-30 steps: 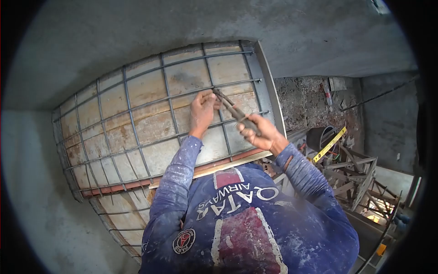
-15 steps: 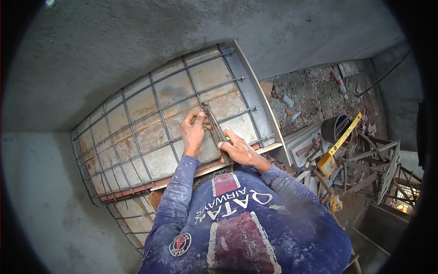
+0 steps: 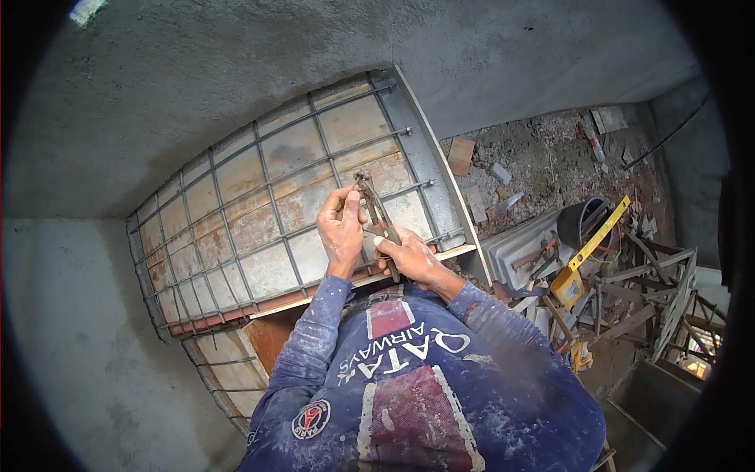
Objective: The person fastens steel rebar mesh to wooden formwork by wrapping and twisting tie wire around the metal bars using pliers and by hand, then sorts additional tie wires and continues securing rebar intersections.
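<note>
My right hand [image 3: 412, 257] is wrapped round the handles of a pair of steel pincers [image 3: 376, 206], whose jaws point away from me over the mesh. Close beside the jaws, the fingers of my left hand [image 3: 341, 234] are pinched together; what they hold is too small to make out. Below both hands lies a grid of steel reinforcing bars [image 3: 273, 187], crossing above pale, stained boards [image 3: 295, 149]. A narrow upright board [image 3: 440, 157] edges the grid on the right.
Rough grey walls [image 3: 236, 63] border the grid. To the right are a yellow spirit level [image 3: 599, 233], a black bucket [image 3: 572, 224], a grey tray [image 3: 511, 263] with tools, and wooden frames [image 3: 657, 295]. Rubble [image 3: 543, 153] covers the floor beyond.
The pincers have turned slightly, and their jaws stand a little apart from the nearby bar crossing. My left hand has shifted slightly right. The whole view has moved a little.
</note>
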A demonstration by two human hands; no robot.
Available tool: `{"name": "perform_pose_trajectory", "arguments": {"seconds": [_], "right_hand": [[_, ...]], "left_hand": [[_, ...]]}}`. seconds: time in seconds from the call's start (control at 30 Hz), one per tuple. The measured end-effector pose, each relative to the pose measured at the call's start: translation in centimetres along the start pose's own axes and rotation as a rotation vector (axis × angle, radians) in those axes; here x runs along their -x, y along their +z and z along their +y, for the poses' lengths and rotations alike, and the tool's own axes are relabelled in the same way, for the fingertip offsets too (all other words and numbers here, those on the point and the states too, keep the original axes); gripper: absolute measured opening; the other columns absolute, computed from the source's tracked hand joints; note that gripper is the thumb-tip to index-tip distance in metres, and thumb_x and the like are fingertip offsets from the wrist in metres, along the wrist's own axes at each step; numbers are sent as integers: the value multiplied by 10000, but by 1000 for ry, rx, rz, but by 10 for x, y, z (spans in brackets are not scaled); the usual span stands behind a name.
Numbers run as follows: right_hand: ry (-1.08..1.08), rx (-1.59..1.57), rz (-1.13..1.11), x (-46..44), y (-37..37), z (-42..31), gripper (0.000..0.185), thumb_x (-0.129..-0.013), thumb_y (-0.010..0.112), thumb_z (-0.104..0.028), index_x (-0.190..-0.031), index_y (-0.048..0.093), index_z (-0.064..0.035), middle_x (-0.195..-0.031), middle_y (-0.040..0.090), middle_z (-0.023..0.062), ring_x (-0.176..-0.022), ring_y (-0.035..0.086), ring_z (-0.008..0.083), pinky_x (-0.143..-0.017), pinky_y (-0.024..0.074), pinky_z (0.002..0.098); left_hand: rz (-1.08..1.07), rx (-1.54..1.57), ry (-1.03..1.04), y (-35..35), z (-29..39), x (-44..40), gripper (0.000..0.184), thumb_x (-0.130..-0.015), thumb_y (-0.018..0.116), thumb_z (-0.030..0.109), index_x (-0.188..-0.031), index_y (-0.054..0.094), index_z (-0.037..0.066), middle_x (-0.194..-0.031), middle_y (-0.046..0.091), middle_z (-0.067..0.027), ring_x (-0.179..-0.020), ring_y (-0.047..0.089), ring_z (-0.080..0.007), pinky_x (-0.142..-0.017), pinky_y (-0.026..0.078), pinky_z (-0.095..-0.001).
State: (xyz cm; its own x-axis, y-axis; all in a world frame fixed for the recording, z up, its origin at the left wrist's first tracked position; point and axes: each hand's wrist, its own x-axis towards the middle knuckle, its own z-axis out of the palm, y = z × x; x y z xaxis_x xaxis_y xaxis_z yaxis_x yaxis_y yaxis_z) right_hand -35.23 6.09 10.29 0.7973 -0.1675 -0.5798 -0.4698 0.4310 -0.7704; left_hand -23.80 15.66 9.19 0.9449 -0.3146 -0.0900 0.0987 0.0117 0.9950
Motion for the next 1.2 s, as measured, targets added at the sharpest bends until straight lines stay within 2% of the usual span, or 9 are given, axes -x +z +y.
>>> {"name": "perform_pose_trajectory", "arguments": {"seconds": [0.27, 0.47, 0.7, 0.77, 0.8, 0.9, 0.97, 1.0, 1.2], "right_hand": [[-70, 17, 40, 5, -1, 1, 327, -977, 582, -173, -1269, 585, -25, -817, 599, 18, -689, 591, 98, -592, 518, 271], [-90, -29, 3, 7, -4, 0, 341, -985, 568, -161, -1303, 586, -40, -827, 605, 21, -697, 590, 101, -591, 516, 275], [95, -281, -90, 12, -2, -6, 322, -1002, 567, -154, -1305, 595, -47, -880, 637, 44, -738, 638, 122, -608, 566, 300], [16, -240, -59, 8, 0, 3, 292, -1012, 566, -160, -1272, 609, -35, -922, 652, 58, -745, 656, 136, -617, 602, 322], [15, -241, -57, 7, 0, 5, 292, -1012, 566, -160, -1272, 609, -35, -922, 652, 58, -745, 656, 136, -617, 602, 322], [-5, -239, 23, 7, 2, 4, 271, -1014, 569, -170, -1239, 623, -29, -946, 664, 66, -737, 658, 139, -605, 608, 323], [-41, -330, 58, 7, 1, -4, 264, -1010, 582, -171, -1223, 626, -22, -942, 670, 67, -732, 659, 143, -596, 592, 314], [-51, -302, 77, 6, 0, -6, 261, -1006, 593, -170, -1213, 627, -14, -948, 672, 67, -730, 660, 146, -607, 583, 313], [-68, -322, 127, -1, 3, 1, 253, -1006, 610, -178, -1202, 636, -20, -973, 672, 62, -796, 648, 138, -673, 584, 305]], "left_hand": [[-28, 285, -108, 12, 2, 17, 263, -1025, 637, 256, -1132, 676, 19, -759, 629, 2, -702, 581, -78, -662, 499, -244], [-77, 343, -110, 8, -5, 17, 267, -1011, 659, 248, -1137, 680, 14, -804, 638, -2, -693, 574, -84, -659, 496, -244], [-102, 11, 15, 7, 21, 21, 238, -1007, 664, 233, -1075, 699, 8, -816, 612, 18, -698, 563, -63, -647, 500, -239], [-106, 74, -50, 11, 25, 22, 235, -1012, 650, 224, -1103, 689, 11, -777, 578, 42, -655, 446, -29, -602, 404, -211], [-108, 75, -51, 10, 22, 21, 235, -1012, 650, 224, -1103, 689, 11, -777, 578, 42, -655, 446, -29, -602, 404, -211], [-135, 170, -179, 5, 6, 20, 235, -1013, 649, 226, -1090, 679, 7, -806, 622, 20, -711, 547, -45, -657, 449, -213], [-194, 126, -190, 6, 2, 24, 235, -1016, 643, 228, -1092, 659, 7, -869, 677, -25, -839, 659, -98, -740, 503, -237], [-236, 94, -295, 4, 11, 27, 231, -1022, 628, 220, -1104, 641, 5, -961, 702, -71, -956, 704, -163, -821, 538, -277], [-247, 363, -294, -2, -12, 23, 205, -1021, 617, 172, -1121, 641, -6, -1041, 709, -102, -995, 703, -185, -875, 551, -312]]}}
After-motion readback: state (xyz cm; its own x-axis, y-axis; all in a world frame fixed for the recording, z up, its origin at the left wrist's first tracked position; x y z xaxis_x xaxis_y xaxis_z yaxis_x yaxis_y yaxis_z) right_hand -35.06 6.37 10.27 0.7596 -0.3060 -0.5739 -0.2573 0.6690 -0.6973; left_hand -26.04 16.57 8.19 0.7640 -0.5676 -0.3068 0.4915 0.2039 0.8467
